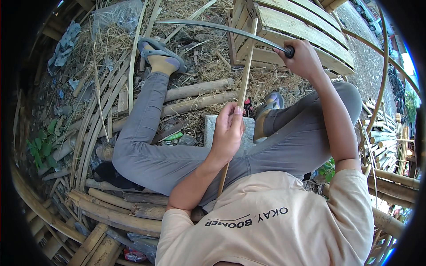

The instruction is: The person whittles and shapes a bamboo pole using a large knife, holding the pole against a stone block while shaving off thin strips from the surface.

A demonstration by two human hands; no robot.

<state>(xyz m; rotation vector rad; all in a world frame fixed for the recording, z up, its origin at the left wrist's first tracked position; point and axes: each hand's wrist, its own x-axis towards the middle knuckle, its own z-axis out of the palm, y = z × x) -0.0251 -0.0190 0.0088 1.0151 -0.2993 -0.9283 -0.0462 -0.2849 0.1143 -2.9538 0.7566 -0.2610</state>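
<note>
My right hand is closed around the black handle of a machete, raised beyond my right knee. Its long, thin, slightly curved blade points left and crosses a light bamboo strip near the strip's far end. Whether the edge touches the strip is hard to tell. The fingers of my left hand are wrapped round the strip at its middle, thumb on top. From there the strip slants back toward my belly, its lower part passing under my left wrist. A grey block lies between my legs, partly behind the left hand.
A slatted wooden crate stands at the far right, close to the blade. Split bamboo strips and poles lie on the left and ahead. Straw and plastic scraps litter the ground. Bamboo pieces are stacked at the right.
</note>
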